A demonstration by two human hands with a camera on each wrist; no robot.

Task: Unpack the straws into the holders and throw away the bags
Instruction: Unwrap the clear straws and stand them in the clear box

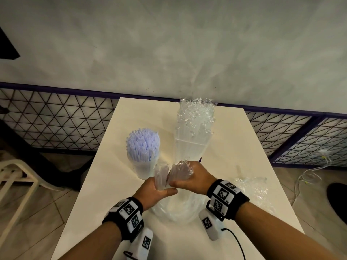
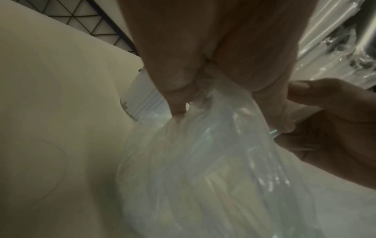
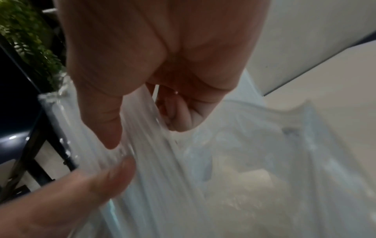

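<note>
Over the near middle of the white table (image 1: 105,184), both hands hold the top of a clear plastic bag of straws (image 1: 174,205). My left hand (image 1: 157,188) grips the bag's left part and my right hand (image 1: 187,179) grips the right part, with a narrow split between them. The left wrist view shows my left hand (image 2: 183,90) pinching the bag (image 2: 203,169). In the right wrist view my right hand (image 3: 173,116) is curled round the film of the bag (image 3: 234,161). A round holder full of pale purple straws (image 1: 143,149) stands behind the hands. Right of it is a taller clear holder with wrapped straws (image 1: 193,134).
A crumpled clear bag (image 1: 251,190) lies on the table's right side. A wire-mesh fence (image 1: 56,119) runs behind the table. A white chair (image 1: 16,177) stands on the left, and cables (image 1: 308,175) lie on the floor at the right.
</note>
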